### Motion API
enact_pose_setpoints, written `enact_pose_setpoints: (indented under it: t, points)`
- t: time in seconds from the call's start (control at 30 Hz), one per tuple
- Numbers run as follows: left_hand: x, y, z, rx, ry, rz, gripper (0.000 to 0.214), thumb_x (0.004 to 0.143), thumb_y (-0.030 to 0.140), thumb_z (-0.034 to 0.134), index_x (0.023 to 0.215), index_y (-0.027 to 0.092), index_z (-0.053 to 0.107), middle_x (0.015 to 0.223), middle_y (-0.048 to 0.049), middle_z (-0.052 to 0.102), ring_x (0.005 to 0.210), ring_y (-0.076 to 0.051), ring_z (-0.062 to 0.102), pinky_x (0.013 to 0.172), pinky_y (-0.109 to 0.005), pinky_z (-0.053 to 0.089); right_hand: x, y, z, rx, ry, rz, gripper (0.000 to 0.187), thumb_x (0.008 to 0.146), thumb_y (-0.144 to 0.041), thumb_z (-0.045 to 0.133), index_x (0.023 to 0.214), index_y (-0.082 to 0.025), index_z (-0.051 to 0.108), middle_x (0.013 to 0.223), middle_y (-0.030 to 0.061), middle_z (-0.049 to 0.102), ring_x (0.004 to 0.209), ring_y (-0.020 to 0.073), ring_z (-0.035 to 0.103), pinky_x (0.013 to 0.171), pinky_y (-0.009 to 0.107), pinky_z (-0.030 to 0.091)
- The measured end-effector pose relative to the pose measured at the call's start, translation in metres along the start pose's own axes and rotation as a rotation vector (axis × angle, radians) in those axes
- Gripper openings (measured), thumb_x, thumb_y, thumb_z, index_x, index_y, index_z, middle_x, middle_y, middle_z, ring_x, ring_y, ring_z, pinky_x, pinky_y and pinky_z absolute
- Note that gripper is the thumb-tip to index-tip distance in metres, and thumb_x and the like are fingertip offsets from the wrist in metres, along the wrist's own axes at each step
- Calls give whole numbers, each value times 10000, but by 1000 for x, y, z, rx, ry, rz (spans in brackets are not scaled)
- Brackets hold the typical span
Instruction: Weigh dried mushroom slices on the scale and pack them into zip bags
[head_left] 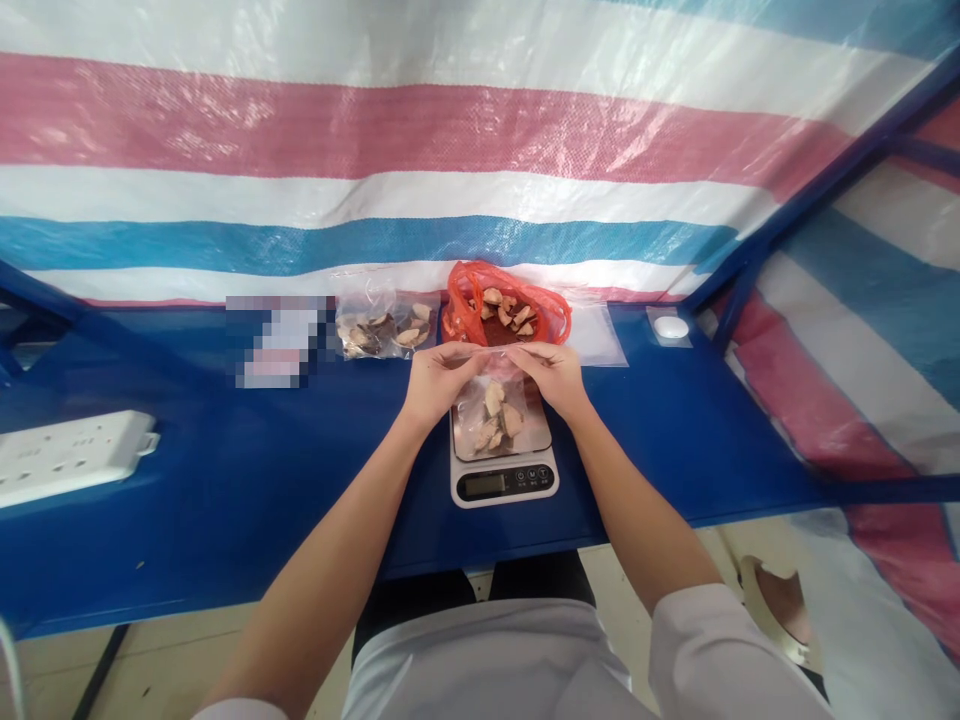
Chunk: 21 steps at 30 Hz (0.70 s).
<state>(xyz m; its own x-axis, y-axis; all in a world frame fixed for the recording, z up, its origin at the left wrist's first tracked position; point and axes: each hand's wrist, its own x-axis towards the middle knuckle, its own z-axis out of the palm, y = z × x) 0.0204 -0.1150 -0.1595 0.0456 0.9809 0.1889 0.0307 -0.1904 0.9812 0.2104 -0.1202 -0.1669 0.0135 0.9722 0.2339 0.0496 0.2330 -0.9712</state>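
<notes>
A clear plastic bag (491, 418) with several pale dried slices in it rests on the kitchen scale (459, 482). My left hand (444, 378) pinches the left part of the bag's top edge, and my right hand (551, 375) pinches the right part. Between my fingers the edge is stretched nearly straight. The scale is white with a small grey display and several round buttons; I cannot read a number on it. Just behind my hands sits a red plastic bag (459, 318), its mouth spread around more dried slices (516, 316).
Filled clear bags (367, 335) lie left of the red bag, and flat clear bags (604, 338) lie right. A small white round object (670, 327) is farther right. A white power strip (75, 455) occupies the blue table's (225, 500) left side. Striped sheeting (375, 130) hangs behind.
</notes>
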Motion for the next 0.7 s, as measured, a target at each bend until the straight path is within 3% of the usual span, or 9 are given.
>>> enact_pose_setpoints:
  t: [0.1, 0.4, 0.7]
  points:
    - [1, -2, -2, -12, 20, 1, 290, 701, 422, 832, 842, 168, 826, 737, -57, 775, 630, -171, 673, 598, -267, 532, 0, 1, 0, 52, 40, 11, 360, 715, -573, 808, 814, -227, 802, 759, 22, 789, 707, 208, 740, 686, 335, 616]
    - [0, 1, 0, -16, 3, -10, 293, 682, 425, 843, 828, 171, 835, 740, -68, 783, 618, -170, 664, 584, -267, 518, 1, 2, 3, 37, 9, 6, 341, 712, -545, 811, 787, -215, 768, 714, 16, 759, 647, 186, 703, 658, 323, 592]
    - [2, -3, -2, -47, 10, 15, 347, 699, 506, 853, 827, 184, 830, 781, -66, 792, 681, -178, 692, 676, -281, 553, 0, 1, 5, 67, 34, 12, 355, 700, -564, 807, 787, -226, 745, 708, 7, 741, 609, 175, 686, 613, 314, 590]
